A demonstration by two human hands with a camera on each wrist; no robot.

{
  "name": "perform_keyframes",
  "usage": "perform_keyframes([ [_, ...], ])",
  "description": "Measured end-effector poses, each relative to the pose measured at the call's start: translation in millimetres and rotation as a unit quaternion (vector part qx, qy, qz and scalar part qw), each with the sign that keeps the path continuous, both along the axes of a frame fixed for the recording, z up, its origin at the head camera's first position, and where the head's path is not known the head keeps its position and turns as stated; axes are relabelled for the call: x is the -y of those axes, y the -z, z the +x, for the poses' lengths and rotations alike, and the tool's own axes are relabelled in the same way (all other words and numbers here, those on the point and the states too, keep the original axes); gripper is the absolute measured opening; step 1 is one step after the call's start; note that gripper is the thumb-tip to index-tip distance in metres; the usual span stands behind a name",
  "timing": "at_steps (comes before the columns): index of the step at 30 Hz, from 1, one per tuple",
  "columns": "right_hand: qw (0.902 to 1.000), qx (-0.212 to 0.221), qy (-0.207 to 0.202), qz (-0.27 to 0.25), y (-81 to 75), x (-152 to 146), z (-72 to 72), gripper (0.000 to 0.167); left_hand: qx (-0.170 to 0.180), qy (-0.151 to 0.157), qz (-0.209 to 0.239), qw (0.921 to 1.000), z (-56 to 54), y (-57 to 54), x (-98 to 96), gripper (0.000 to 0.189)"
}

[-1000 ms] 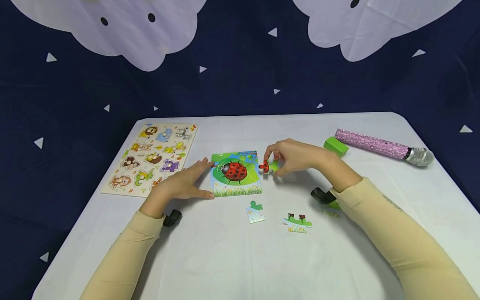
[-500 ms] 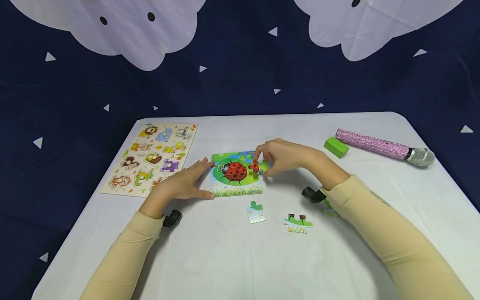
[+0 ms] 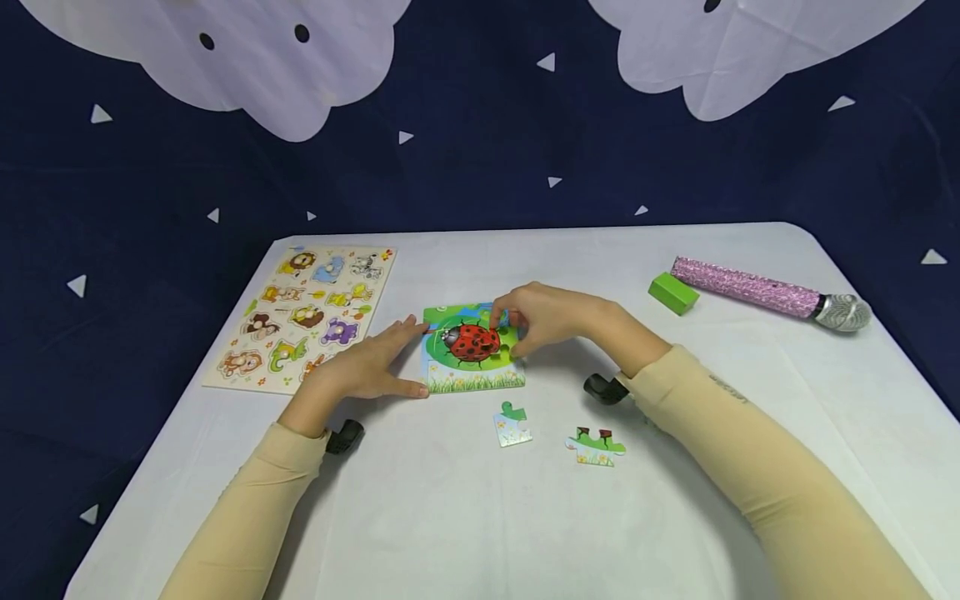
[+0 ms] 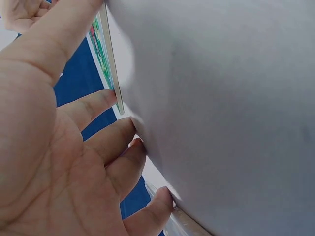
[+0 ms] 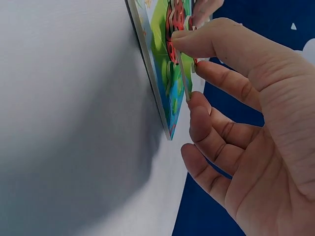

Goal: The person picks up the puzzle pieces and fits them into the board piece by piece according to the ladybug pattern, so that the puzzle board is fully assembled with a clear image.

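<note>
A square ladybug jigsaw board [image 3: 474, 381] lies flat in the middle of the table. My left hand [image 3: 366, 367] steadies its left side, index finger and thumb spread straight along the edge; the left wrist view shows those fingertips against the board's rim. Over the board's right part, my right hand [image 3: 551, 317] pinches a red-and-green puzzle piece [image 5: 182, 73] between thumb and fingers. In the right wrist view that piece is tilted, close over the ladybug picture. Nearer to me lie two loose puzzle pieces, one with a green knob [image 3: 513, 428] and one with grass and flowers [image 3: 595, 450].
An animal peg puzzle board [image 3: 258, 379] lies at the left, near my left hand. To the back right are a green block [image 3: 673, 293] and a pink glitter microphone [image 3: 742, 285]. A dark blue curtain [image 3: 480, 167] hangs behind the table.
My right hand has carried the red-and-green puzzle piece leftward, from beside the board to over its right part. The left hand has stayed in place.
</note>
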State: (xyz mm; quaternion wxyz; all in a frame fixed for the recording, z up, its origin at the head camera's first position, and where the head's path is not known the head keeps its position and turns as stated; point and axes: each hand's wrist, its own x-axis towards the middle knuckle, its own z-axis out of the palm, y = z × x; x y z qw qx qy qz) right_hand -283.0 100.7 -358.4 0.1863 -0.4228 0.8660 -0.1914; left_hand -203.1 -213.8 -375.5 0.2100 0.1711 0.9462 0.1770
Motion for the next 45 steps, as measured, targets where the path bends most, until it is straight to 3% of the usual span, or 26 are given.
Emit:
perform_keyframes([
  [20, 0.9998, 0.006, -0.002, 0.016, 7.3, 10, -7.1, 0.042, 0.002, -0.003, 0.000, 1.0000, -0.4, 1.9, 0.2, 0.109],
  [45, 0.9983, 0.055, 0.016, 0.004, 8.2, 11, -11.2, 0.039, 0.000, 0.000, -0.002, 1.0000, 0.1, -0.2, 0.2, 0.110],
])
